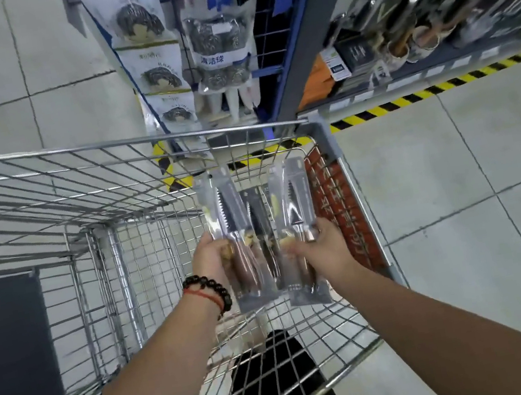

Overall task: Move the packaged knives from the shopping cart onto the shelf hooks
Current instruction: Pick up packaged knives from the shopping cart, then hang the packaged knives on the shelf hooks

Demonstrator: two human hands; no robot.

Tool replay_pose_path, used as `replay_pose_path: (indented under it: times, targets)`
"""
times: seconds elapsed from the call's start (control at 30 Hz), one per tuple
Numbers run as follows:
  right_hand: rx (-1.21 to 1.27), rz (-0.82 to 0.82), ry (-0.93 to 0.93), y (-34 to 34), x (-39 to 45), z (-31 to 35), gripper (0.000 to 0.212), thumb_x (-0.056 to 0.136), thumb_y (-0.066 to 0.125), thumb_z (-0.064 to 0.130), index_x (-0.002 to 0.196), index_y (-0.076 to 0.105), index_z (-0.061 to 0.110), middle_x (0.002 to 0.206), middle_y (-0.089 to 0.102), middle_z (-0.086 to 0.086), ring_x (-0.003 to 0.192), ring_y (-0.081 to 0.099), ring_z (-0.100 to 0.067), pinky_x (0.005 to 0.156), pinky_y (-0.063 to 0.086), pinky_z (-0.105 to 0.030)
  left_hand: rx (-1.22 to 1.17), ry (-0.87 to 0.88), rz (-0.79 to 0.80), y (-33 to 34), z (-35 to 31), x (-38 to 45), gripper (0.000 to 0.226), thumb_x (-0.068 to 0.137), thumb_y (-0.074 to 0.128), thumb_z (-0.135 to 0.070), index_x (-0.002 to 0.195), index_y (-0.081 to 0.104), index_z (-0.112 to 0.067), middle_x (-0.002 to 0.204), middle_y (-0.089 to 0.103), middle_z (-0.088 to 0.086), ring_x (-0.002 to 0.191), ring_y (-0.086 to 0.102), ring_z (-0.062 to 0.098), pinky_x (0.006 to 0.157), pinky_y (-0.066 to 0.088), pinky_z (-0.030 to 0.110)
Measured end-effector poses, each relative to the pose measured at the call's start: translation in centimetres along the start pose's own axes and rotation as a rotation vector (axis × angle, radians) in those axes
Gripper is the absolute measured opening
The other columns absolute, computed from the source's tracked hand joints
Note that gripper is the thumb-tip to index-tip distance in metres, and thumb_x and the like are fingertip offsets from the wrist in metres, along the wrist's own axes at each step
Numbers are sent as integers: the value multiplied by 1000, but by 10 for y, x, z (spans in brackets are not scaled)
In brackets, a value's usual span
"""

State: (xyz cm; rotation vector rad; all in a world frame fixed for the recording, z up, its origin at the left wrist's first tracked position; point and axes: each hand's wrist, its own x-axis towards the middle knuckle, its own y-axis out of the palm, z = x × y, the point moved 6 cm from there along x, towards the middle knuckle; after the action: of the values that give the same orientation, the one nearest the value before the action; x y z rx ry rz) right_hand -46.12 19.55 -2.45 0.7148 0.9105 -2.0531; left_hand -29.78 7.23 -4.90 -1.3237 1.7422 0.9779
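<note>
Each of my hands holds a packaged knife upright over the wire shopping cart (45, 207). My left hand (209, 258) grips the handle end of one clear pack with a serrated blade (232, 223). My right hand (322, 249) grips a second packaged knife (293, 205) at its lower half. Between them another dark packaged knife (258, 222) lies lower inside the cart. More knives hang on the shelf hooks (427, 4) at the upper right.
Packs of steel scouring balls (219, 51) hang on the shelf end straight ahead. A blue-grey shelf post (304, 39) stands beside the cart's far corner. Yellow-black tape (435, 90) marks the shelf base. An orange sign (345, 213) lines the cart's right side. Tiled floor lies to the right.
</note>
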Motion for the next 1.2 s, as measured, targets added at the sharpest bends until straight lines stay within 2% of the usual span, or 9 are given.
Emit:
replay_pose_path:
  times: [0.13, 0.27, 0.37, 0.47, 0.6, 0.73, 0.87, 0.93, 1.2]
  targets:
    - [262, -19, -111, -25, -63, 53, 35, 87, 70, 33, 117, 55, 21, 108, 64, 7, 104, 63, -17, 89, 47, -31, -54, 74, 148, 3, -45, -81, 25, 96, 51, -36, 103, 56, -12, 72, 65, 8, 60, 62, 24, 69, 57, 42]
    - [403, -66, -278, -54, -136, 98, 20, 87, 71, 26, 104, 62, 26, 95, 72, 6, 90, 70, -10, 74, 55, -24, 27, 262, 223, 11, -84, -152, 55, 66, 79, -40, 113, 63, -16, 91, 67, 13, 85, 62, 33, 88, 51, 54]
    - [399, -163, -365, -83, -192, 116, 22, 81, 75, 30, 99, 64, 22, 94, 73, -4, 87, 71, -20, 80, 59, -42, 76, 342, 293, 23, -94, -195, 74, 50, 93, -43, 116, 64, -24, 125, 62, 19, 116, 57, 42, 100, 39, 64]
    - [445, -285, -433, -110, -255, 115, 20, 82, 76, 22, 94, 62, 18, 91, 71, -10, 78, 68, -17, 76, 57, -38, 103, 429, 417, 39, -96, -254, 52, 57, 88, -33, 104, 69, -22, 107, 71, 9, 102, 64, 30, 98, 46, 56]
    - [523, -442, -456, -140, -330, 91, 19, 81, 78, 18, 88, 60, 20, 88, 71, -9, 73, 65, -14, 70, 56, -35, 181, 529, 599, 66, -87, -332, 42, 85, 71, -23, 122, 53, -14, 103, 61, -13, 97, 59, 4, 91, 44, 21]
    - [584, -525, -466, -170, -388, 67, 18, 83, 75, 17, 92, 60, 19, 89, 71, -8, 80, 70, -25, 75, 57, -39, 325, 675, 625, 93, -74, -375, 28, 83, 73, -28, 107, 67, -17, 103, 72, 1, 101, 66, 27, 96, 50, 44]
    - [648, -596, -499, -209, -429, 43, 19, 84, 73, 17, 100, 63, 22, 94, 75, -4, 85, 73, -23, 80, 60, -44, 402, 700, 718, 136, -46, -421, 55, 71, 77, -43, 117, 64, -15, 102, 72, 8, 92, 68, 29, 90, 54, 50]
    - [684, -617, -511, -232, -443, 33, 19, 85, 73, 18, 100, 63, 25, 92, 76, -1, 84, 74, -21, 79, 60, -44, 428, 714, 773, 160, -29, -441, 36, 82, 73, -34, 112, 67, -15, 102, 74, 9, 97, 69, 32, 90, 54, 53]
    - [711, -687, -602, -351, -455, 2, 20, 83, 75, 15, 100, 66, 19, 90, 76, -1, 82, 74, -21, 78, 60, -42, 473, 819, 822, 273, 16, -497, 15, 90, 66, -23, 103, 69, -17, 98, 75, -1, 94, 70, 17, 82, 55, 34]
